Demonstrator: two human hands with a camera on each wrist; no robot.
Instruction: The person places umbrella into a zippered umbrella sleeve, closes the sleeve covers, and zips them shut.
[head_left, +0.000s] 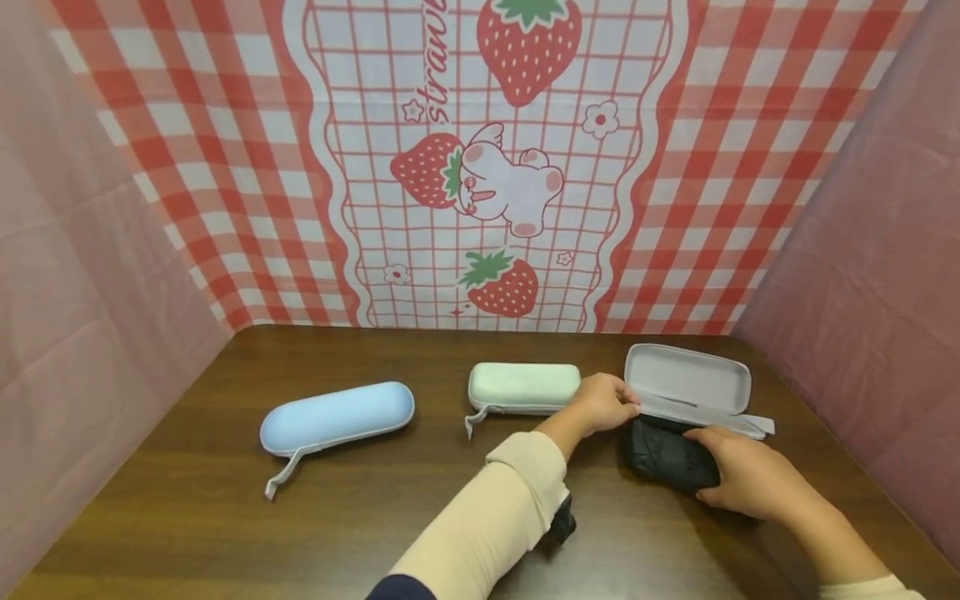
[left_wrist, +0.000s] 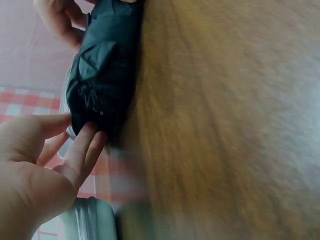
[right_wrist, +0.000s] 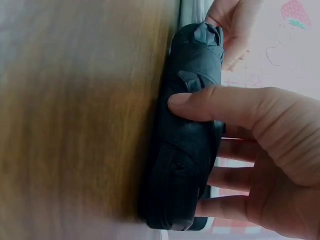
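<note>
A black folded umbrella (head_left: pixel 670 454) lies at the front of an open grey zip case (head_left: pixel 686 379), whose lid stands up behind it. Whether the umbrella sits inside the base or over its edge is hidden. My right hand (head_left: pixel 750 475) grips the umbrella, thumb (right_wrist: pixel 192 105) across its near side and fingers behind it. At the umbrella's other end is my left hand (head_left: pixel 602 402); its fairly straight fingers (left_wrist: pixel 82 145) touch that end beside the case's edge. The umbrella's fabric (left_wrist: pixel 102 60) is wrapped and gathered at the tip.
A pale green zip case (head_left: pixel 523 385) lies closed just beyond my left wrist. Farther left is a closed light blue case (head_left: pixel 337 418) with a strap. A small black object (head_left: pixel 562 521) shows under my left sleeve. A checked strawberry cloth (head_left: pixel 480 167) hangs behind the brown table (head_left: pixel 225 533).
</note>
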